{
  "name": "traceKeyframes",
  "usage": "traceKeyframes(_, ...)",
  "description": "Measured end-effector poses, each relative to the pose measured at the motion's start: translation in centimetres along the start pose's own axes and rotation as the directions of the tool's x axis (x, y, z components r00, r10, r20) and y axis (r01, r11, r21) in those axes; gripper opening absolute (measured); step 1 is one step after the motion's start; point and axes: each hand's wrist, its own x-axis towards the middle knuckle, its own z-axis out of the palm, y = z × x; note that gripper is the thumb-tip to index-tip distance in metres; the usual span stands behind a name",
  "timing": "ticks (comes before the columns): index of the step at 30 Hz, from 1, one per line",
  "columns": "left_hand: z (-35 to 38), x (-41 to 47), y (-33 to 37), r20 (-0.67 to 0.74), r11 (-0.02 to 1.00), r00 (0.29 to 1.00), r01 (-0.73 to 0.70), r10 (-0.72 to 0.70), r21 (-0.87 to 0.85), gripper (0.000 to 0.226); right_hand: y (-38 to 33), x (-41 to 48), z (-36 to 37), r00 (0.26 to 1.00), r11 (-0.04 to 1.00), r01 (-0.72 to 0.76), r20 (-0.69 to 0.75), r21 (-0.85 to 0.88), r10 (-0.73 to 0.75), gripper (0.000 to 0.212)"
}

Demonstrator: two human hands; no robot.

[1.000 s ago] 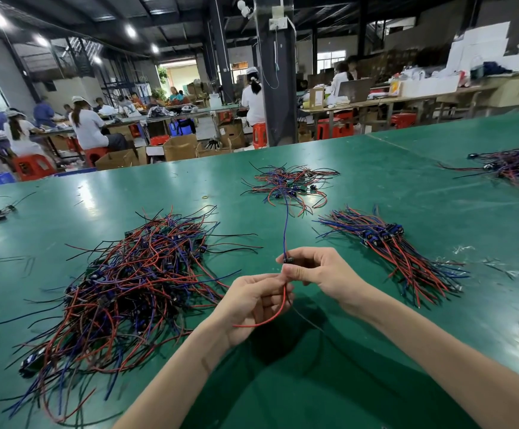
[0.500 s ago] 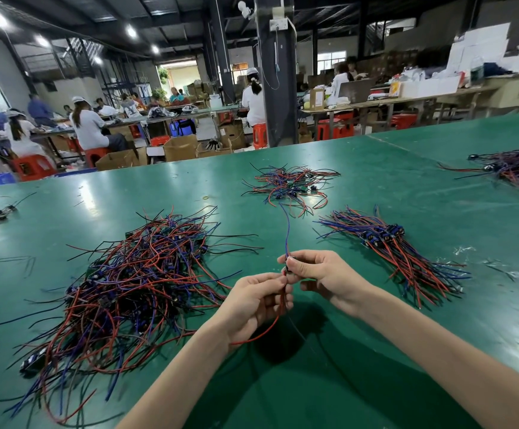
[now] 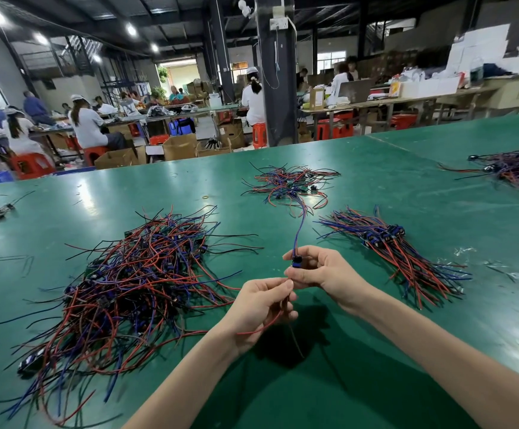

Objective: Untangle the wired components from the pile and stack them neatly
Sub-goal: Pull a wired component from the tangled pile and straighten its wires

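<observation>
Head view: right hand (image 3: 326, 270) pinches a blue component (image 3: 297, 262), left hand (image 3: 258, 308) (fingers curled) its wires (image 3: 264, 326).

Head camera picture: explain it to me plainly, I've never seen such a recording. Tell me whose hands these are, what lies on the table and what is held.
No machine here: a person wears one camera on the head, looking forward and down at their own bare hands. The green table carries a big tangled pile of red, blue and black wires on the left, a smaller tangle further back, and a neater stack on the right. The right hand holds the blue body of one wired component; the left hand pinches its red wire just below. Its blue wire runs back toward the smaller tangle.
</observation>
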Motion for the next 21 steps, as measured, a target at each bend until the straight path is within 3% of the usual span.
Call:
traceKeyframes(4, 0.1, -0.1, 0.0, -0.009, 0.984, 0.999, -0.038, 0.04, 0.172, 0.023, -0.2, -0.2, -0.1, 0.999, 0.999, 0.007, 0.051, -0.035, -0.006, 0.029)
traceKeyframes(10, 0.5, 0.0, -0.3, 0.02, 0.986, 0.998, -0.064, 0.062, 0.157, 0.023, -0.1, -0.1, -0.1, 0.997, 0.996, 0.063, -0.029, -0.062, -0.065, 0.026)
traceKeyframes(18, 0.8, -0.3, -0.4, 0.044, 0.982, 0.996, -0.081, 0.075, 0.173, 0.021, 1.1, 0.9, -0.6, 0.964, 0.917, 0.153, -0.15, -0.369, -0.221, 0.028)
traceKeyframes(21, 1.0, -0.4, -0.5, 0.057, 0.974, 0.996, -0.083, 0.072, 0.21, 0.023, 1.4, 1.2, -1.4, 0.962, 0.935, 0.115, -0.196, -0.335, -0.188, 0.028)
